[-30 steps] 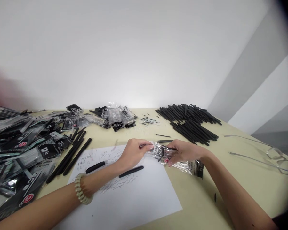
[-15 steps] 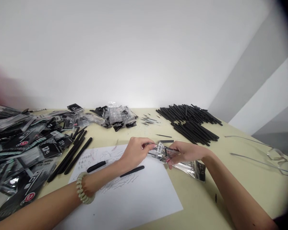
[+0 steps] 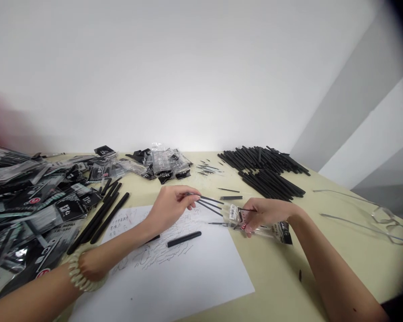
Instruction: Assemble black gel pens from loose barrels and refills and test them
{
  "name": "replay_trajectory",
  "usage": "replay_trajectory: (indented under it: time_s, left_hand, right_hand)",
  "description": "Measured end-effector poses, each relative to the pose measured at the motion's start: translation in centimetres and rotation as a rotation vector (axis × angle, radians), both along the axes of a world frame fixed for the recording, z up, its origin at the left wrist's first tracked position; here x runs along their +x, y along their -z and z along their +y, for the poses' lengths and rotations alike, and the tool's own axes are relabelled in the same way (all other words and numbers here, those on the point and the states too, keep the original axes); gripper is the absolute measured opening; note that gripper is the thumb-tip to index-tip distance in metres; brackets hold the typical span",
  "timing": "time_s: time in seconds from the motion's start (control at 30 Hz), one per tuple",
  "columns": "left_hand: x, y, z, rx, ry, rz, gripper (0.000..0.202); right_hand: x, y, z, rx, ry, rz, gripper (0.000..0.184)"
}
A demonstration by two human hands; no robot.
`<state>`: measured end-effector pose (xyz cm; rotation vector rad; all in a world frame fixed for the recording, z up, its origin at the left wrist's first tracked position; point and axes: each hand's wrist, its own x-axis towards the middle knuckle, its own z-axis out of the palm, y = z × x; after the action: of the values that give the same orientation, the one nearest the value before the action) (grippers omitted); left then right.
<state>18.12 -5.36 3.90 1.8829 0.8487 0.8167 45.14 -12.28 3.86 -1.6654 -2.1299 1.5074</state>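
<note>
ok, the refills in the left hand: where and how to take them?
I'd pinch the refills just beyond the left hand, coming from the right: they're bunched at the fingertips, and their free ends fan out rightward, so gripping the tips would likely catch only one.

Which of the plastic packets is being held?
The packet in the right hand, its barcode end toward the left hand; those in the left heap and back pile lie unheld.

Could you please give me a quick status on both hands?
Left hand pinching thin dark refills. Right hand holding clear packet. Black tube nearby, lying on scribbled paper.
</note>
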Motion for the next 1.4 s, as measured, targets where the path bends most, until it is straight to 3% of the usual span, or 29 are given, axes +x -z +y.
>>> replay_trajectory:
  time_s: [0.23, 0.43, 0.53, 0.6, 0.73, 0.8, 0.9, 1.03, 1.13, 1.23, 1.4]
  left_hand:
    - [-2.1, 0.4, -0.4, -0.203, -0.086, -0.049, 0.019]
    - [-2.5, 1.2, -1.6, -0.432, -0.111, -0.068, 0.028]
    - [-3.3, 1.3, -2.1, -0.514, -0.122, -0.068, 0.030]
    - [-3.8, 1.5, -2.5, -0.553, -0.137, -0.063, 0.030]
    - [-4.5, 2.0, -3.0, -0.572, -0.169, -0.056, 0.031]
    - [-4.7, 2.1, -3.1, -0.492, -0.165, -0.038, 0.028]
    - [-4.7, 1.2, -2.9, -0.239, -0.107, 0.106, 0.022]
    - [-4.2, -1.7, -3.0, 0.180, 0.040, 0.279, 0.015]
    - [-3.5, -3.6, -3.5, 0.427, 0.150, 0.306, 0.018]
    - [-2.8, -4.2, -4.0, 0.531, 0.228, 0.317, 0.020]
    - [-2.3, -3.3, -4.5, 0.585, 0.224, 0.274, 0.024]
  right_hand:
    - [2.1, -0.4, -0.8, 0.034, 0.088, -0.293, 0.015]
    - [3.3, -1.0, -1.6, 0.112, 0.185, -0.476, 0.021]
    - [3.8, -1.3, -2.0, 0.184, 0.229, -0.505, 0.032]
    - [3.6, -1.6, -1.9, 0.312, 0.289, -0.509, 0.039]
    - [0.7, -1.9, -1.2, 0.745, 0.448, -0.395, 0.040]
    - [-2.0, -1.7, -1.0, 0.792, 0.447, -0.169, 0.041]
    - [-6.3, -0.9, -1.0, 0.698, 0.250, 0.063, 0.039]
    - [-10.1, 0.3, -1.7, 0.650, 0.068, 0.175, 0.030]
    - [-11.3, 1.0, -2.2, 0.618, 0.056, 0.251, 0.027]
    - [-12.0, 1.5, -2.6, 0.540, 0.064, 0.367, 0.028]
    - [-12.8, 1.8, -3.0, 0.384, 0.019, 0.562, 0.026]
